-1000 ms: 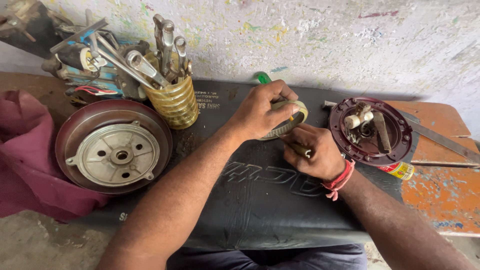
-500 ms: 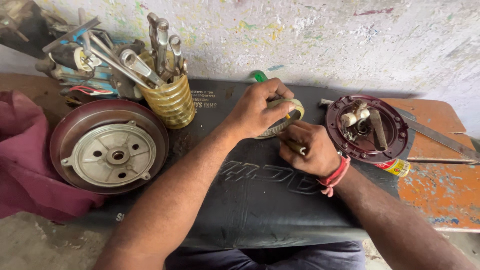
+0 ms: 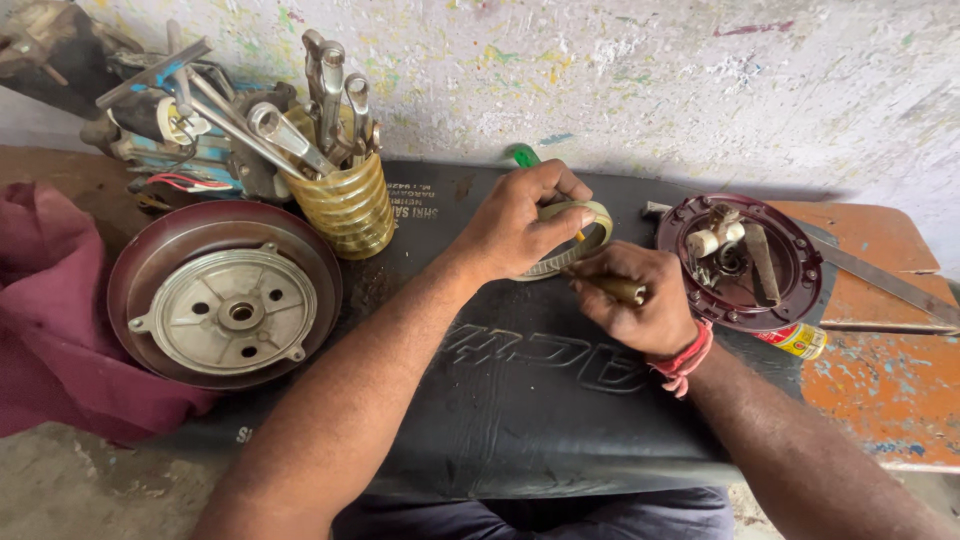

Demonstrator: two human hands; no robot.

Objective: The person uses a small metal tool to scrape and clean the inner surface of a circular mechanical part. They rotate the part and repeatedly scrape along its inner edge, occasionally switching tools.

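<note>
Black rubbery mat [image 3: 520, 400] spread over workbench, centre of scene, both hands at work on its far half. Left hand [image 3: 520, 222] curled over pale yellowish ring [image 3: 575, 240], fingers closed round its far rim, thumb side pressing down; ring resting on mat, tilted slightly, just left of right hand. Right hand [image 3: 635, 300] fisted tight round a thin tool w/ brownish handle [image 3: 622, 289], tip aimed at inside of ring; tip itself hidden by fingers, contact w/ ring not confirmable. Red thread band [image 3: 685, 360] on right wrist. Green-handled item [image 3: 524, 156] poking out behind left hand, far side, mostly hidden. Left of mat: maroon round cover w/ grey metal hub plate [image 3: 228, 310], lying flat, near a maroon cloth [image 3: 50, 330] at left edge. Far left: ribbed yellow-clear jar [image 3: 350, 208] standing upright, packed w/ spanners [image 3: 330, 90]; heap of misc. parts & wires [image 3: 170, 140] behind it. Right of hands: second maroon round cover [image 3: 740, 262] lying open side up, small fittings inside. Just beside its near-right rim: small yellow & red can [image 3: 797, 340] on its side. Further right: orange-painted bench top [image 3: 880, 380], worn, w/ flat metal strip [image 3: 890, 285] across it. Flaking whitish wall [image 3: 650, 80] at far side.
</note>
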